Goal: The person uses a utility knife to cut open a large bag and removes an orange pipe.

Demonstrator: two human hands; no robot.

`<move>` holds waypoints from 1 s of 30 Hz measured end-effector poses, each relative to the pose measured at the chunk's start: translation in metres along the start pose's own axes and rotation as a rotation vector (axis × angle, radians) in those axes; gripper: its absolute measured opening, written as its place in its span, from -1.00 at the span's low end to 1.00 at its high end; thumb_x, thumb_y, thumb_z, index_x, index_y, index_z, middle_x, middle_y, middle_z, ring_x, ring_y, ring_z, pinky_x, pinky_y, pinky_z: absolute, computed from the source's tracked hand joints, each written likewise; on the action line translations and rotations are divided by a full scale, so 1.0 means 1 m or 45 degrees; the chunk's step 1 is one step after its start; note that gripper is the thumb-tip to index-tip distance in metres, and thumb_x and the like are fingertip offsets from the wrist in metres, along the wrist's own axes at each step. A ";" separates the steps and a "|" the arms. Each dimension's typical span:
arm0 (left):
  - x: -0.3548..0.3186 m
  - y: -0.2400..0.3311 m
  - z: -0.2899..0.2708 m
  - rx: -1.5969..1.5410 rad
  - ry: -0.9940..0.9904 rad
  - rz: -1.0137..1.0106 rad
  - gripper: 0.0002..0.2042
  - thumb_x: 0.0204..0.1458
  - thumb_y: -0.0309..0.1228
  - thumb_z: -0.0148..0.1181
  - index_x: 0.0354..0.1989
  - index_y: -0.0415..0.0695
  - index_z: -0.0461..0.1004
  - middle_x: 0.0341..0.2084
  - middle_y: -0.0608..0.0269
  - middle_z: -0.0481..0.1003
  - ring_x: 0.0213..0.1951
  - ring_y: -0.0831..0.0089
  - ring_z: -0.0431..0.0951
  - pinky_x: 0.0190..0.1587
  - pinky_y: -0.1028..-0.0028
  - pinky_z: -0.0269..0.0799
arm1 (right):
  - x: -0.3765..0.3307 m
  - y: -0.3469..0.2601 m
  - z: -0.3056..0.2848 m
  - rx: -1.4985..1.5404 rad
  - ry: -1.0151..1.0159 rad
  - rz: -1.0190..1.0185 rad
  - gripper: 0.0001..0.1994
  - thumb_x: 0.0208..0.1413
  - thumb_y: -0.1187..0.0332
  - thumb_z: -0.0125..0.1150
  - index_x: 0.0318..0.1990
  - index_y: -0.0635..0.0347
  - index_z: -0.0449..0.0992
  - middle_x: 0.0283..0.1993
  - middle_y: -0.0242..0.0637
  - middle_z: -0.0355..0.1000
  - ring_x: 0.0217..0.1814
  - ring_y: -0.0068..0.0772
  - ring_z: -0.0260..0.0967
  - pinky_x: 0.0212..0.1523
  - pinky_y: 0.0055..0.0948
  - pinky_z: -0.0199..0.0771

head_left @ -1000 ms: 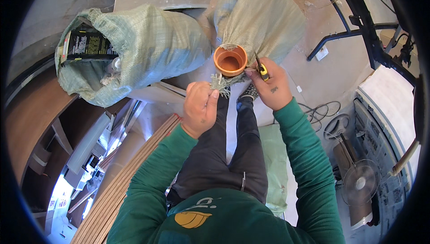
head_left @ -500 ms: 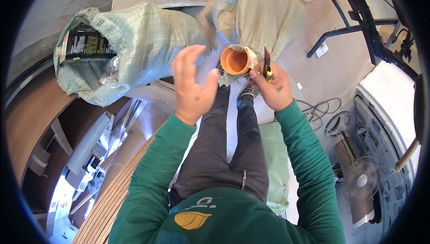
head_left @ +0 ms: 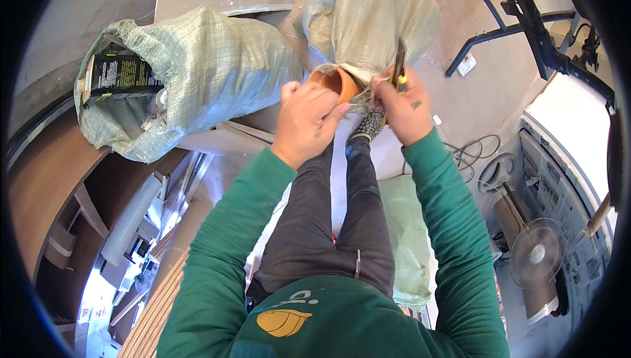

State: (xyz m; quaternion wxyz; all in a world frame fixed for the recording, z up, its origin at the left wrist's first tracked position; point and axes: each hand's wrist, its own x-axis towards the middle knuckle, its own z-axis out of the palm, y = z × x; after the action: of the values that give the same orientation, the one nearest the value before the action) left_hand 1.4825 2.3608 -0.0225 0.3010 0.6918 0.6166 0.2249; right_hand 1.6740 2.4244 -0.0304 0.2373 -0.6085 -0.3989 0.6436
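Observation:
My left hand (head_left: 306,120) grips an orange pipe fitting (head_left: 335,82) at the mouth of a woven sack (head_left: 381,16). Shreds of sack fabric hang around the fitting. My right hand (head_left: 404,105) holds a dark blade tool with a yellow handle (head_left: 399,62), its blade pointing up against the sack's edge just right of the fitting. Both hands are close together above my knees.
A second, larger woven sack (head_left: 210,69) lies at the left, open, with a dark box (head_left: 118,72) inside. A black metal frame (head_left: 519,23) stands at the upper right. A fan (head_left: 536,253) and cables (head_left: 476,154) are on the floor at the right.
My left hand came down from its raised, open pose and closed on the orange fitting. The fitting tilted toward the sack, and my right hand lifted the blade tool upright.

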 end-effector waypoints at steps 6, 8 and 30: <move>-0.021 0.003 0.009 -0.194 0.189 0.019 -0.83 0.09 -0.35 0.29 -0.46 -0.14 0.48 -0.47 0.26 0.50 -0.33 0.28 0.49 -0.08 0.32 0.20 | 0.001 -0.001 -0.007 0.229 -0.013 0.153 -0.87 0.12 0.40 0.27 -0.36 0.26 0.47 -0.50 -0.41 0.42 -0.52 -0.59 0.32 -0.47 -0.52 0.36; -0.028 0.001 0.009 -0.284 0.175 -0.065 -0.84 0.09 -0.34 0.29 -0.43 -0.13 0.50 -0.46 0.28 0.52 -0.31 0.31 0.51 -0.11 0.29 0.20 | -0.006 0.003 -0.003 0.260 -0.008 0.154 -0.88 0.14 0.41 0.26 -0.35 0.26 0.46 -0.50 -0.41 0.42 -0.51 -0.59 0.33 -0.46 -0.52 0.36; -0.021 -0.009 0.032 -0.187 0.105 -0.179 -0.84 0.14 -0.39 0.16 -0.48 -0.11 0.44 -0.56 0.23 0.41 -0.35 0.22 0.45 -0.12 0.26 0.15 | -0.026 0.019 0.004 0.218 -0.023 0.122 -0.89 0.20 0.44 0.23 -0.30 0.26 0.42 -0.47 -0.35 0.44 -0.46 -0.57 0.40 -0.43 -0.54 0.39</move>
State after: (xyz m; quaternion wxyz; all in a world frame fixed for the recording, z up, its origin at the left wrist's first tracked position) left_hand 1.4954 2.3364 -0.0505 0.3402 0.6131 0.6574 0.2762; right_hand 1.6775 2.3923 -0.0305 0.2537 -0.5985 -0.3149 0.6915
